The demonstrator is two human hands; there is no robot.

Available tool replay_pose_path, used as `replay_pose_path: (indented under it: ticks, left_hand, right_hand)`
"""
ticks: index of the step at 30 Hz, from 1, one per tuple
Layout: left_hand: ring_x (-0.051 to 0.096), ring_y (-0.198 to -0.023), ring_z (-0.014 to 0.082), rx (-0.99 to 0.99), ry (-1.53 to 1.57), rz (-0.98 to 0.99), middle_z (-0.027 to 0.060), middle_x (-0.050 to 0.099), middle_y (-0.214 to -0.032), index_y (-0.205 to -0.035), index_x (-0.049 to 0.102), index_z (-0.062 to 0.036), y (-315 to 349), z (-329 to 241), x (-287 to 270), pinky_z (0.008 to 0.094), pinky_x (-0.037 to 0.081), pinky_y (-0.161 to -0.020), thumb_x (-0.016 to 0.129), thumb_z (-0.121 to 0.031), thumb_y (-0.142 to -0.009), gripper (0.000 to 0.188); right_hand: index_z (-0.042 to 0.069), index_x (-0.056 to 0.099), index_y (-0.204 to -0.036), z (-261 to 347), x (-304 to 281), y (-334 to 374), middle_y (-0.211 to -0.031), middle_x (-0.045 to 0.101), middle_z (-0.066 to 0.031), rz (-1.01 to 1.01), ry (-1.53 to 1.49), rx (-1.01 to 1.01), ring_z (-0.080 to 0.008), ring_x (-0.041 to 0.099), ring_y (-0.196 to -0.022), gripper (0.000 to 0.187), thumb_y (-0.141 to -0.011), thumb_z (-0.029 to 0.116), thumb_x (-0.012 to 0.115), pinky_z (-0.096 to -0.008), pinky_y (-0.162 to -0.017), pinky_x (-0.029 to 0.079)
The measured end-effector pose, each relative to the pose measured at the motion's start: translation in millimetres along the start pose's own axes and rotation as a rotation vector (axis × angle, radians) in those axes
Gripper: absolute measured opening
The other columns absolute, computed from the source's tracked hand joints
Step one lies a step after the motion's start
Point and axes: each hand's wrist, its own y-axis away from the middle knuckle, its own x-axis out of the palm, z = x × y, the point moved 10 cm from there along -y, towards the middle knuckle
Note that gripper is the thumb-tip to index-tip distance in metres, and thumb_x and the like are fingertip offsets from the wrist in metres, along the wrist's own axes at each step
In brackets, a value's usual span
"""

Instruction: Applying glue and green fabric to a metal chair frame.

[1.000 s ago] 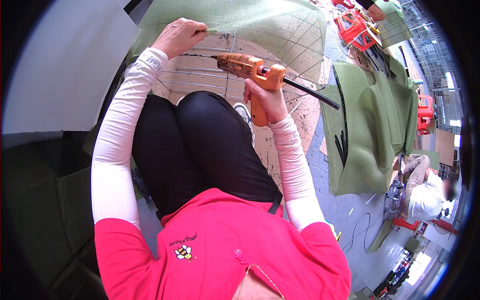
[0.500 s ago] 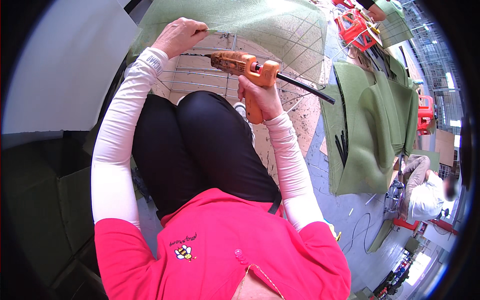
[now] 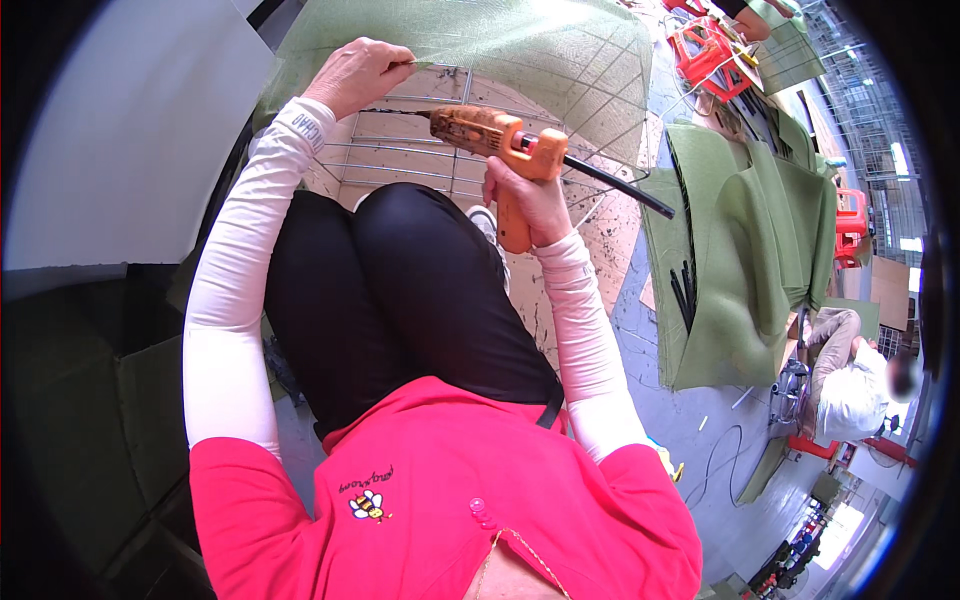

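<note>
My right hand (image 3: pixel 530 195) is wrapped round the handle of an orange hot glue gun (image 3: pixel 478 130), its front end stained dark and pointing left. A black glue stick (image 3: pixel 620 187) juts from the gun's rear. With my left hand (image 3: pixel 362 75) I pinch the near edge of a thin green mesh sheet (image 3: pixel 480 35). That sheet lies over a wire grid frame (image 3: pixel 400 160), whose bars show below its edge. The gun's nozzle is beside a bar just below my left hand; whether they touch I cannot tell.
To the right lies folded green felt-like sheeting (image 3: pixel 740 270) with black sticks (image 3: pixel 684 290) on it. Red plastic stools (image 3: pixel 705 55) stand beyond. A seated person (image 3: pixel 850 395) in a white top is at far right; another person's arm (image 3: pixel 752 22) shows at top right. A cable (image 3: pixel 735 460) trails across the floor.
My right hand and the glue gun have shifted slightly right and down. My left hand stays almost where it was, on the mesh edge.
</note>
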Motion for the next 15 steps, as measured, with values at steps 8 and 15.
replay_pose_path:
  ticks: [8,15]
  left_hand:
    - [0.062,-0.079,0.0328,0.005,0.034,-0.017,0.0127,0.066,-0.082,-0.095,0.067,-0.0084,0,-2,0,0.0412,0.050,-0.073,0.056,-0.027,-0.089,0.023]
    - [0.064,-0.078,0.0319,-0.007,0.029,-0.003,0.0140,0.067,-0.083,-0.097,0.068,-0.0065,-1,-2,2,0.0381,0.051,-0.072,0.059,-0.028,-0.089,0.025]
  right_hand:
    - [0.004,0.049,-0.107,-2,-18,11,-0.072,0.057,-0.0059,-0.033,-0.048,0.013,-0.0166,0.058,-0.063,0.021,-0.091,0.012,0.060,-0.0284,-0.058,0.047]
    - [0.004,0.051,-0.104,-8,17,-7,-0.068,0.057,-0.0035,0.006,-0.043,-0.014,-0.0146,0.057,-0.060,0.018,-0.090,0.009,0.061,-0.0270,-0.056,0.047]
